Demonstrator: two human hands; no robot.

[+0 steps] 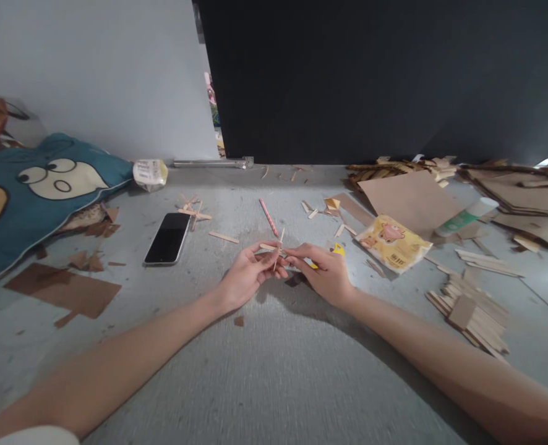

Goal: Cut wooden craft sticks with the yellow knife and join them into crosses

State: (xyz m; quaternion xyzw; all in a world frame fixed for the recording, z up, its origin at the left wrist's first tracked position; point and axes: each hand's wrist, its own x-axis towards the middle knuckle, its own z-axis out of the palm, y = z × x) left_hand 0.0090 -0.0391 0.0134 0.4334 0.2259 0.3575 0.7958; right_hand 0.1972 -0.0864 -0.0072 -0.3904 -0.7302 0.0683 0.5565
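Two bare hands work over a grey surface in the head view, with a pale panel behind on the left and a dark panel on the right. Above the middle, the fingers of the left hand and right hand pinch small crossed sticks. Just beyond lies a slim pink rod. A phone and a teal pillow sit leftward; brown cardboard, a green-and-white tube and a stick pile rightward. What the yellow packet near the right hand holds, I cannot tell.
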